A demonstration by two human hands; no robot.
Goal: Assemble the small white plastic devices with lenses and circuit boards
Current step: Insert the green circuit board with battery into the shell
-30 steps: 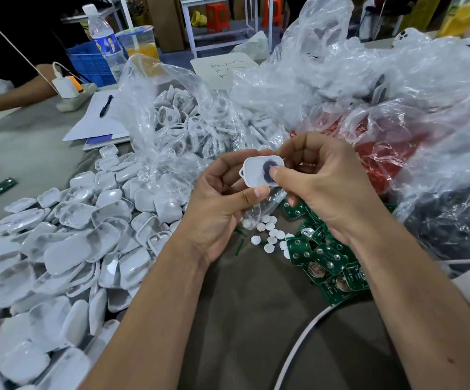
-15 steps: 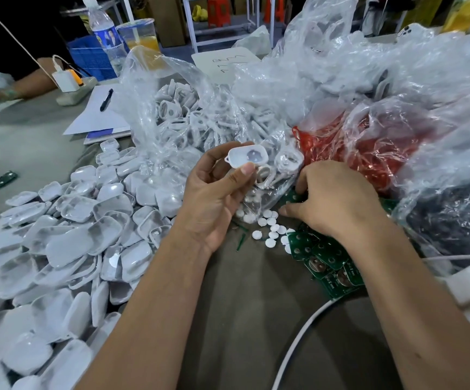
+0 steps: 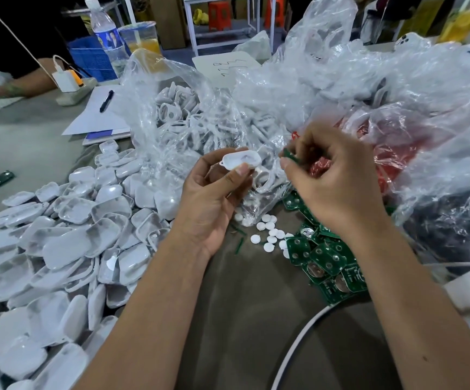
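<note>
Holding a white shell (image 3: 240, 161) in my left hand (image 3: 214, 198), I had thumb and fingers curled round its rim, hollow side up, above the counter (image 3: 256, 319). My right hand (image 3: 332, 181) was just beside it, its fingers pinching a small green circuit board (image 3: 291, 157) near the shell's right end, not touching it. Below my hands lay loose white lens discs (image 3: 269, 235) and, right of them, a heap of green boards (image 3: 329, 266). A big pile of white shells (image 3: 59, 243) covered the counter to my left, and a clear bag of white rings (image 3: 188, 122) stood behind my hands
</note>
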